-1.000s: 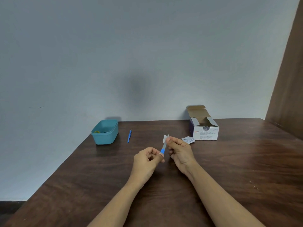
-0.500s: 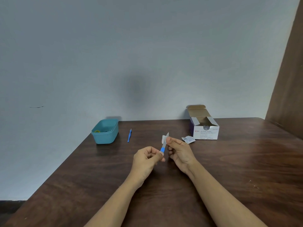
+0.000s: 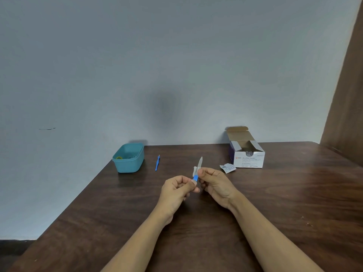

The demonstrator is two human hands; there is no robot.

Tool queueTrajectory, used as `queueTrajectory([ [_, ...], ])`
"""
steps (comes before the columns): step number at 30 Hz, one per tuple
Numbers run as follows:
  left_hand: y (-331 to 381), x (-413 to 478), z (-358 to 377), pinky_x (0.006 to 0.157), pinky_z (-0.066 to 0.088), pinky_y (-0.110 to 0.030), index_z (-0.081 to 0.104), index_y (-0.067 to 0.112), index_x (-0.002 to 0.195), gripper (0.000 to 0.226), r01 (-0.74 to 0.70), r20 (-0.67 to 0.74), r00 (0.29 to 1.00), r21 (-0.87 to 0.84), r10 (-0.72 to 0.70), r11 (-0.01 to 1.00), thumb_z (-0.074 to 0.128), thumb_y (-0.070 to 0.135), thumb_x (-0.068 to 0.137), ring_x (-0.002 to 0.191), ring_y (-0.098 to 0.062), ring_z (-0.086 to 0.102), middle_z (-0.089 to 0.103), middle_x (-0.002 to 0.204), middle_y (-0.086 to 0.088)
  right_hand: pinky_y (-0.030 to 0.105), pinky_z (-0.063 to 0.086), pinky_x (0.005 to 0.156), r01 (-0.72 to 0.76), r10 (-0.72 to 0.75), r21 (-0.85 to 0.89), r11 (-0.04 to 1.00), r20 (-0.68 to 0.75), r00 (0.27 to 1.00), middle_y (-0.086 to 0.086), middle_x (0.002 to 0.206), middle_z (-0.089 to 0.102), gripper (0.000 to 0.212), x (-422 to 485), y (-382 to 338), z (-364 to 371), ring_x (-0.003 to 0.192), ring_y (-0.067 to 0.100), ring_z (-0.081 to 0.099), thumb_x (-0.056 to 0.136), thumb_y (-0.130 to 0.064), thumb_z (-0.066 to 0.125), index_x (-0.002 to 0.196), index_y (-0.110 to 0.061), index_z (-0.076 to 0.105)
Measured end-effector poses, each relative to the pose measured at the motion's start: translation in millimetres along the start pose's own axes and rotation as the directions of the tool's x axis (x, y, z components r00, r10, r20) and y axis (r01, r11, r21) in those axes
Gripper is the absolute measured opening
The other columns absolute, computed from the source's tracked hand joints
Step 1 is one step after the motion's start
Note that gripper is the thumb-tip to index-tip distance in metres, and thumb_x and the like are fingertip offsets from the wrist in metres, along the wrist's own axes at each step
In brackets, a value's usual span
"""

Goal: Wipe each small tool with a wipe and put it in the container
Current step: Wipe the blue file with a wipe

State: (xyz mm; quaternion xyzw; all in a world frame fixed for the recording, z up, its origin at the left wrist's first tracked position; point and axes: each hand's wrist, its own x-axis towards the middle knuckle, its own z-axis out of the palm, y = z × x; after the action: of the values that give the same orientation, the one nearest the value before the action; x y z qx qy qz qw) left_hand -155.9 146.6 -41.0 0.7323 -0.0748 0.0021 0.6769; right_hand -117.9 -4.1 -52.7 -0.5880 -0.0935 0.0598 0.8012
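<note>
Two hands meet above the middle of the bench [image 3: 284, 197]. The left hand [image 3: 177, 190] pinches the blue handle of a small blade-like tool [image 3: 200, 162], its metal tip tilted up and away, probably to steady it. The right hand [image 3: 216, 185] pinches a white wipe [image 3: 194, 170] with its fingers [image 3: 204, 171] round the base of the blade, placed to stroke along the metal.

The teal container [image 3: 128, 163] sits near the bench's far left corner, well apart from the hands. Blue tweezers [image 3: 157, 163] lie just to its right, likely awaiting their turn. An open alcohol swab box [image 3: 247, 160] and a torn sachet [image 3: 227, 168] sit toward the far right. Nothing blocks the way to the container.
</note>
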Motion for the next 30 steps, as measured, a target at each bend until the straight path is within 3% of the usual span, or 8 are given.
queueTrajectory([
  [6,4,2,-4,0.056,0.040,-0.016,0.069,0.006,0.091,0.012,0.097,0.163,0.982,-0.024,-0.092,0.995,0.059,0.013,0.091,0.055,-0.003,0.047,0.073,0.078,-0.005,0.021,0.037,0.057,0.023,-0.007,0.207,0.978,-0.076,0.997,-0.001,0.062,0.049,0.014,4,0,-2,0.061,0.010,0.039,0.070,-0.029,0.071,0.073,-0.015,0.072],
  [11,8,1,-8,0.055,0.039,-0.014,0.069,0.010,0.087,0.013,0.144,0.238,0.964,-0.077,-0.122,0.987,0.059,0.015,0.092,0.053,-0.002,0.046,0.069,0.071,0.000,0.025,0.045,0.057,0.017,-0.055,0.314,0.949,0.114,0.992,-0.001,0.066,0.052,0.040,4,1,-1,0.059,0.011,0.048,0.052,-0.044,0.090,0.077,-0.019,0.071],
  [17,7,3,-14,0.048,0.037,-0.012,0.070,0.013,0.075,0.021,0.200,0.270,0.952,-0.181,-0.147,0.963,0.057,0.012,0.091,0.047,-0.002,0.043,0.063,0.065,0.000,0.025,0.046,0.062,-0.038,-0.062,0.360,0.932,0.263,0.963,-0.001,0.077,0.054,0.041,0,-1,1,0.072,0.012,0.049,0.055,-0.038,0.091,0.081,-0.020,0.065],
  [20,7,3,-16,0.049,0.038,-0.013,0.069,0.012,0.079,0.018,0.212,0.277,0.949,-0.196,-0.154,0.957,0.057,0.012,0.092,0.048,-0.002,0.043,0.063,0.065,0.000,0.026,0.045,0.064,-0.054,-0.045,0.337,0.940,0.278,0.960,-0.002,0.079,0.055,0.039,1,0,0,0.071,0.012,0.050,0.057,-0.039,0.090,0.082,-0.021,0.064],
  [23,6,3,-14,0.050,0.039,-0.013,0.068,0.010,0.084,0.013,0.199,0.257,0.956,-0.206,-0.143,0.958,0.058,0.013,0.091,0.049,-0.002,0.044,0.065,0.066,0.000,0.027,0.042,0.066,-0.043,-0.019,0.283,0.958,0.212,0.977,-0.001,0.076,0.056,0.040,3,3,0,0.070,0.013,0.050,0.055,-0.040,0.090,0.083,-0.021,0.069],
  [26,5,2,-9,0.052,0.039,-0.013,0.068,0.010,0.084,0.012,0.146,0.183,0.977,-0.189,-0.111,0.971,0.058,0.012,0.091,0.049,-0.002,0.043,0.067,0.067,0.000,0.026,0.037,0.064,-0.016,0.016,0.240,0.971,0.005,1.000,0.000,0.067,0.054,0.032,2,2,5,0.067,0.012,0.046,0.058,-0.033,0.085,0.080,-0.014,0.070],
  [28,3,2,-4,0.052,0.038,-0.014,0.067,0.009,0.085,0.011,0.088,0.129,0.989,-0.122,-0.072,0.989,0.059,0.011,0.091,0.049,-0.003,0.043,0.069,0.069,-0.002,0.022,0.036,0.058,0.019,0.013,0.244,0.970,-0.131,0.991,-0.003,0.062,0.055,0.020,0,0,6,0.064,0.010,0.042,0.062,-0.024,0.077,0.076,-0.012,0.070],
  [30,1,1,-1,0.054,0.039,-0.016,0.067,0.008,0.086,0.007,0.025,0.088,0.996,-0.037,-0.022,0.999,0.062,0.012,0.090,0.051,-0.003,0.047,0.071,0.072,-0.005,0.021,0.036,0.055,0.066,-0.012,0.244,0.967,-0.216,0.976,-0.004,0.063,0.058,0.021,-1,-2,6,0.062,0.008,0.042,0.062,-0.021,0.077,0.080,-0.011,0.072],
])
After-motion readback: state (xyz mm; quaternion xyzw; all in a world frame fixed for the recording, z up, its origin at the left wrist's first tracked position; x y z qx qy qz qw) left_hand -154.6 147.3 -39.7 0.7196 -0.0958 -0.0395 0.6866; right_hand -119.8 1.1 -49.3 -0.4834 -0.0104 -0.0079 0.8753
